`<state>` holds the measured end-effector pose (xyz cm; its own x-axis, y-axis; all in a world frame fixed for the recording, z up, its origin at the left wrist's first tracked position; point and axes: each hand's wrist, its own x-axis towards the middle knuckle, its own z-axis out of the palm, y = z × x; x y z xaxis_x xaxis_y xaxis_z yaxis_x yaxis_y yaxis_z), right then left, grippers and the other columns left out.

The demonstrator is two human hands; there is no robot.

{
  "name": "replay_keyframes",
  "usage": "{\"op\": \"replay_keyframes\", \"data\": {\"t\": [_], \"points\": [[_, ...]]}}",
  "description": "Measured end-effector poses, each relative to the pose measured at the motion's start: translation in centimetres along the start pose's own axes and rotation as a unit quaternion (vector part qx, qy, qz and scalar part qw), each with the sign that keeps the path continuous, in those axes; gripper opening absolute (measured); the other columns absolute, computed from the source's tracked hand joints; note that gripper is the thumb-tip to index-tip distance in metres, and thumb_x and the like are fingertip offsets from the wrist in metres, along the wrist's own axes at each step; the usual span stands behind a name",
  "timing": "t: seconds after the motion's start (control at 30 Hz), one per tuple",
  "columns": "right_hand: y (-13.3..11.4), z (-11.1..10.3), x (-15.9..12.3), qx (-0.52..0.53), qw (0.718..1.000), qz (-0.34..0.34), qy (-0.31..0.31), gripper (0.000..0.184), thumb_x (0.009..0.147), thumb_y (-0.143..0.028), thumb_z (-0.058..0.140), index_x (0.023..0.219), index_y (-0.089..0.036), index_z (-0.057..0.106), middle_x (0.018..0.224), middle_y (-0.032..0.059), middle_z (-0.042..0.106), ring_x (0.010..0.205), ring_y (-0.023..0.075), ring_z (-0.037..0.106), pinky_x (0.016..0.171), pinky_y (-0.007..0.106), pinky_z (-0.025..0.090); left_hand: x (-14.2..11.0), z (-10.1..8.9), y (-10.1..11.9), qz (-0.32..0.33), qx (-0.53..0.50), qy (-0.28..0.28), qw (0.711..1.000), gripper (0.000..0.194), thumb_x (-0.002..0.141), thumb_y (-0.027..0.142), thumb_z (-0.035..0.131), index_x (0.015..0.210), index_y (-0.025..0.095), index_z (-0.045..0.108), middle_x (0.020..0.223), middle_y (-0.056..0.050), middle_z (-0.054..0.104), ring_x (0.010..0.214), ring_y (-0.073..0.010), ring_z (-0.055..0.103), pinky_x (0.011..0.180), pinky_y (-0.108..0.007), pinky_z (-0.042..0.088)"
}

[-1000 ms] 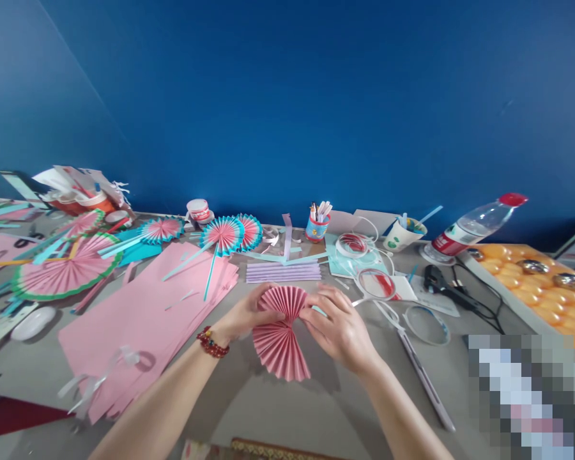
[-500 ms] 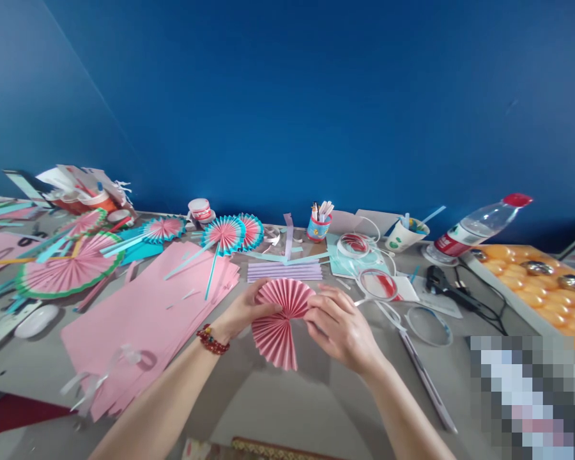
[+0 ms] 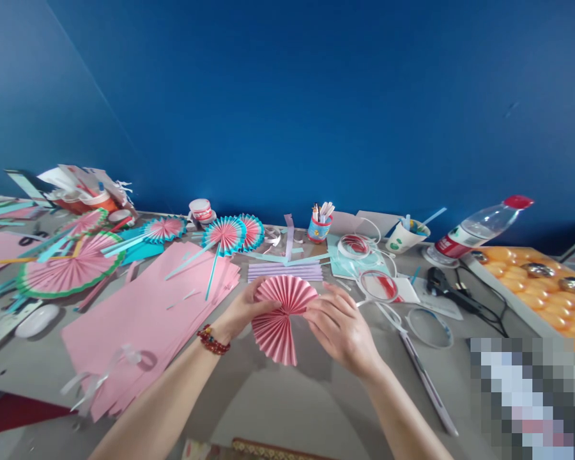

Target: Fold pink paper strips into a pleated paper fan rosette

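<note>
A pleated pink paper fan (image 3: pixel 287 297) is spread into a partial circle above the desk, with a gap at its lower right. My left hand (image 3: pixel 244 310), a beaded bracelet at its wrist, grips the fan's left side, thumb across the pleats. On the right, the fingers of my right hand (image 3: pixel 340 326) pinch the fan's upper right edge. Behind the fan lies a pleated purple paper (image 3: pixel 285 271) with pale strips above it. A stack of pink paper sheets (image 3: pixel 148 313) is left of my hands.
Finished blue-edged fans (image 3: pixel 224 235) and a green-edged fan (image 3: pixel 74 265) lie at the left. Rolls of tape (image 3: pixel 378 285), a glue gun (image 3: pixel 453 291), a long narrow tool (image 3: pixel 429 383) and a plastic bottle (image 3: pixel 479 230) are on the right. A pen cup (image 3: pixel 319 228) stands by the wall.
The fan's upper right part has opened slightly further right and up under my right hand's pinch. My left hand has hardly moved.
</note>
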<state>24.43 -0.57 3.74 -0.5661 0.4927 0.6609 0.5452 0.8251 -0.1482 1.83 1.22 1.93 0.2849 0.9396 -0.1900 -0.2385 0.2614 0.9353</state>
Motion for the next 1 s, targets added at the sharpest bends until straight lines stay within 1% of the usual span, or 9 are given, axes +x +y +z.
{"op": "replay_keyframes", "data": {"t": [0.13, 0.27, 0.37, 0.5, 0.6, 0.67, 0.73, 0.87, 1.0], "points": [[-0.2, 0.2, -0.2, -0.025, 0.999, -0.009, -0.022, 0.019, 0.087, -0.004, 0.055, 0.091, -0.021, 0.065, 0.09, 0.0023, 0.07, 0.09, 0.0176, 0.06, 0.107, 0.047, 0.038, 0.1, -0.1, 0.1, -0.003, 0.007, 0.004, 1.0, 0.06, 0.065, 0.031, 0.084, 0.118, 0.019, 0.058, 0.095, -0.004, 0.073, 0.088, -0.0216, 0.07, 0.081, -0.033, 0.055], [-0.4, 0.3, -0.2, -0.029, 0.999, -0.005, -0.028, 0.02, 0.09, -0.007, 0.052, 0.089, -0.021, 0.066, 0.089, 0.0018, 0.07, 0.089, 0.0177, 0.059, 0.109, 0.048, 0.035, 0.1, 0.1, 0.1, 0.009, 0.025, 0.05, 0.998, 0.057, 0.064, 0.032, 0.084, 0.115, 0.019, 0.06, 0.093, -0.003, 0.073, 0.085, -0.0209, 0.07, 0.078, -0.03, 0.055], [-0.6, 0.2, 0.0, -0.027, 0.999, -0.001, -0.024, 0.02, 0.091, -0.01, 0.051, 0.096, -0.021, 0.067, 0.09, 0.0017, 0.071, 0.089, 0.0183, 0.059, 0.11, 0.047, 0.034, 0.1, 0.2, 0.1, 0.022, 0.022, 0.059, 0.998, 0.056, 0.065, 0.031, 0.084, 0.114, 0.018, 0.06, 0.095, -0.004, 0.073, 0.087, -0.0199, 0.07, 0.077, -0.028, 0.055], [-0.8, -0.1, 0.1, -0.03, 0.999, 0.006, -0.015, 0.027, 0.089, -0.009, 0.051, 0.107, -0.022, 0.066, 0.094, 0.0013, 0.073, 0.091, 0.0192, 0.058, 0.11, 0.047, 0.031, 0.0, 0.3, 0.1, 0.03, -0.004, 0.058, 0.998, 0.057, 0.065, 0.032, 0.085, 0.114, 0.019, 0.059, 0.094, -0.004, 0.073, 0.083, -0.0193, 0.07, 0.077, -0.028, 0.055], [-1.2, 0.0, 0.2, -0.032, 0.999, 0.032, -0.016, 0.024, 0.087, -0.019, 0.058, 0.109, -0.02, 0.066, 0.098, 0.0041, 0.072, 0.095, 0.0221, 0.059, 0.111, 0.052, 0.029, 0.0, 0.4, -0.1, 0.029, -0.009, 0.062, 0.998, 0.059, 0.065, 0.032, 0.085, 0.115, 0.018, 0.059, 0.095, -0.005, 0.073, 0.085, -0.0199, 0.07, 0.078, -0.029, 0.054], [-1.5, 0.1, 0.3, -0.038, 0.998, 0.051, -0.02, 0.026, 0.085, -0.03, 0.063, 0.109, -0.019, 0.067, 0.1, 0.0067, 0.071, 0.098, 0.0249, 0.059, 0.111, 0.055, 0.027, 0.0, 0.5, -0.1, 0.032, -0.007, 0.072, 0.997, 0.059, 0.065, 0.032, 0.084, 0.116, 0.018, 0.058, 0.096, -0.005, 0.073, 0.086, -0.0197, 0.07, 0.079, -0.029, 0.054], [-1.7, 0.2, 0.3, -0.044, 0.997, 0.067, -0.024, 0.029, 0.083, -0.033, 0.064, 0.108, -0.019, 0.067, 0.101, 0.0079, 0.07, 0.099, 0.0263, 0.059, 0.112, 0.057, 0.025, -0.1, 0.6, -0.2, 0.034, -0.002, 0.075, 0.997, 0.059, 0.067, 0.031, 0.083, 0.118, 0.017, 0.057, 0.096, -0.005, 0.073, 0.087, -0.0193, 0.07, 0.08, -0.029, 0.053], [-2.1, 0.5, 0.4, -0.047, 0.994, 0.093, -0.038, 0.027, 0.082, -0.029, 0.061, 0.107, -0.02, 0.065, 0.102, 0.008, 0.068, 0.1, 0.0273, 0.058, 0.114, 0.06, 0.02, 0.0, 0.5, -0.4, 0.037, 0.016, 0.08, 0.996, 0.059, 0.07, 0.033, 0.081, 0.12, 0.017, 0.056, 0.098, -0.006, 0.072, 0.087, -0.0201, 0.069, 0.081, -0.031, 0.053], [-2.2, 0.9, 0.2, -0.06, 0.992, 0.109, -0.037, 0.021, 0.08, -0.025, 0.059, 0.099, -0.021, 0.064, 0.102, 0.0077, 0.067, 0.099, 0.0272, 0.056, 0.115, 0.061, 0.017, 0.2, 0.5, -0.7, 0.023, 0.027, 0.114, 0.993, 0.067, 0.065, 0.033, 0.084, 0.123, 0.018, 0.054, 0.1, -0.005, 0.072, 0.088, -0.021, 0.069, 0.081, -0.031, 0.053]]}}
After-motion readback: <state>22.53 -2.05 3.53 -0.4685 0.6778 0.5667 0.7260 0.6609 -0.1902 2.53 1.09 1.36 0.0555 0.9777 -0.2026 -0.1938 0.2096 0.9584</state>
